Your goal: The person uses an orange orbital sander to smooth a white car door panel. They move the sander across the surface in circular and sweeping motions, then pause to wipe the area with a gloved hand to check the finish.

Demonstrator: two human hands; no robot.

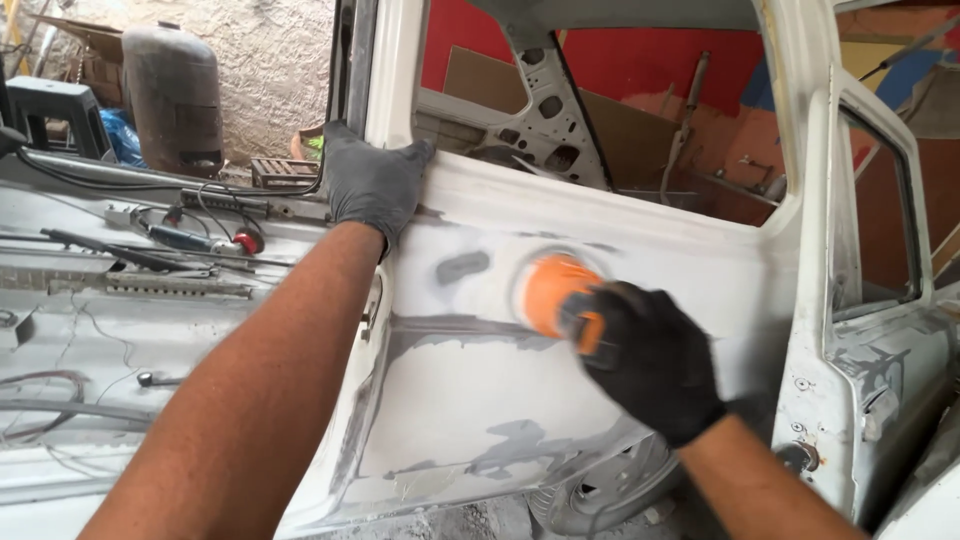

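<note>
Far left, a dark rusted metal gas cylinder (172, 95) stands against a rough wall behind a white vehicle surface strewn with black cables and small hand tools (185, 240). Next, the left hand (372, 185), in a dark grey glove, lies flat and spread open on the top edge of the white sheet-metal door panel with grey filler patches (480, 400), gripping nothing and seemingly bracing the body. At centre, the orange round-headed power sander (553, 292) is pressed against the upper part of that panel, just below the window opening; its pad is blurred, which suggests it is spinning. The right hand (650, 360), in a black glove, is closed firmly around the sander's rear grip. The step appears to be sanding of filled areas; a further pass would likely call for even pressure and a flat pad over the remaining grey patches. The panel looks matte, dusty and mottled, with bare grey zones low down. At right, a second white door with a narrow window frame (870, 330) stands ajar
</note>
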